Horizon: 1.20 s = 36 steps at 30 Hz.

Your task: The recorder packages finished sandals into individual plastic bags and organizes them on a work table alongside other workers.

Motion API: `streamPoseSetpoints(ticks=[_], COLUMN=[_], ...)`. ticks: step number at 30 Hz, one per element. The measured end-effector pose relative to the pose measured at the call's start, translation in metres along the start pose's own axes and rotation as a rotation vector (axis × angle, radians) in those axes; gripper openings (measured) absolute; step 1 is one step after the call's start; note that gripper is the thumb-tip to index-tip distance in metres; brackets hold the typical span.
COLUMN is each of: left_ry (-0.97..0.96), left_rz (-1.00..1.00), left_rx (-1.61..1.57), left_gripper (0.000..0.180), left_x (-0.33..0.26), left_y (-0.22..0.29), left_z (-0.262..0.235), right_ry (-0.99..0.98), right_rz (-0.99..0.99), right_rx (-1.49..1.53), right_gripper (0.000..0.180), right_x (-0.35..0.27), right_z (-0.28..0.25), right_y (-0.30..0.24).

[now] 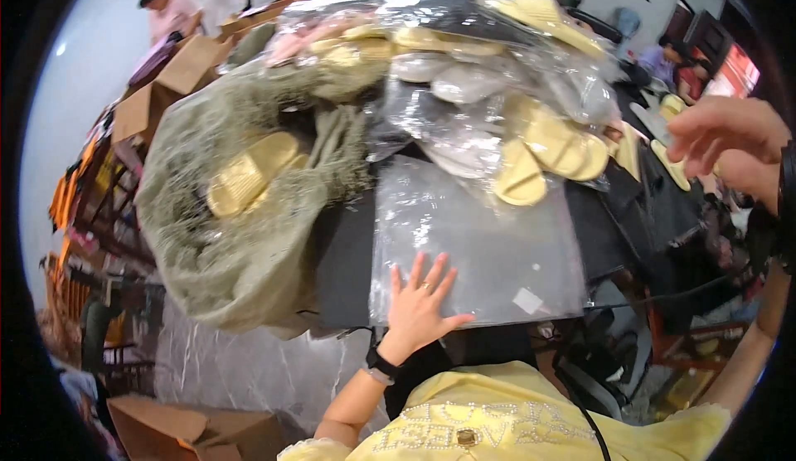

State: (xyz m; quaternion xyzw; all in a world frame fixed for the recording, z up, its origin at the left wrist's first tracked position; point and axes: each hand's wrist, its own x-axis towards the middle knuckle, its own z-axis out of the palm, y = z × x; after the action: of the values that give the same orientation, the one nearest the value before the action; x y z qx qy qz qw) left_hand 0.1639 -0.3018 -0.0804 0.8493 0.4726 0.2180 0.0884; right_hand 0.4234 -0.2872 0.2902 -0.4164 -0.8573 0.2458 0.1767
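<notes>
**A flat hand on clear bags, the other hand up in the air**

The two hands are well apart. The left hand [421,299] lies flat near the bottom middle of the frame, with its fingers spread wide. It presses on a clear plastic sheet or bag [477,241]; I cannot tell how many are stacked there. The right hand [734,142] is up at the right edge of the frame. Its fingers are softly bent and its thumb is away from the fingertips. It is nearest to some yellow slippers [670,164] at the right.

A small white square [527,300] is at the near right corner of the clear plastic. Under the plastic is a black surface [344,249]. Just past the plastic, in the upper middle, is a big heap of slippers in shiny clear wrap. Some are yellow [520,175], some are grey [464,84], and some pink things [303,40] are at the heap's left side.

A big green-grey sack [220,283] is at the left, with a fuzzy torn edge. Wrapped yellow slippers [253,171] are in its mouth.

Farther out, an open brown box [186,65] is at the upper left, and another brown box [157,424] is at the lower left. A person in pink [172,15] is at the upper left.
</notes>
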Motion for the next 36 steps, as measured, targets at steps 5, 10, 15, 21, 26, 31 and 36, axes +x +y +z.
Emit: streamPoseSetpoints(ticks=[5, 10, 15, 21, 26, 31, 36], left_ry=[0.015, 0.064, 0.028, 0.006, 0.216, 0.334, 0.666], left_rz=[0.068, 0.033, 0.037, 0.021, -0.163, -0.642, -1.417], left_rx=[0.038, 0.072, 0.053, 0.045, -0.303, -0.528, 0.022], left_gripper=[0.080, 0.078, 0.077, 0.061, 0.033, 0.043, 0.057], left_x=[0.006, -0.001, 0.005, 0.000, 0.005, 0.066, 0.051], left_y=[0.013, 0.015, 0.019, 0.011, -0.028, -0.176, -0.340], left_z=[0.012, 0.020, 0.018, 0.004, -0.077, -0.180, -0.134], right_ry=[-0.023, -0.019, 0.077, 0.336, 0.152, 0.118, 0.100], right_rz=[0.089, -0.136, -0.232, -0.037, 0.247, 0.266, 0.282], right_rx=[-0.245, -0.251, 0.545, 0.568, 0.400, 0.783, 0.865], right_gripper=[0.028, 0.027, 0.027, 0.024, 0.025, 0.023, 0.022], right_x=[-0.009, 0.073, 0.147, 0.180, 0.157, 0.149, 0.150], right_z=[-0.034, 0.021, 0.162, 0.316, 0.339, 0.337, 0.342], right_y=[-0.054, -0.017, 0.040, 0.127, 0.210, 0.218, 0.215])
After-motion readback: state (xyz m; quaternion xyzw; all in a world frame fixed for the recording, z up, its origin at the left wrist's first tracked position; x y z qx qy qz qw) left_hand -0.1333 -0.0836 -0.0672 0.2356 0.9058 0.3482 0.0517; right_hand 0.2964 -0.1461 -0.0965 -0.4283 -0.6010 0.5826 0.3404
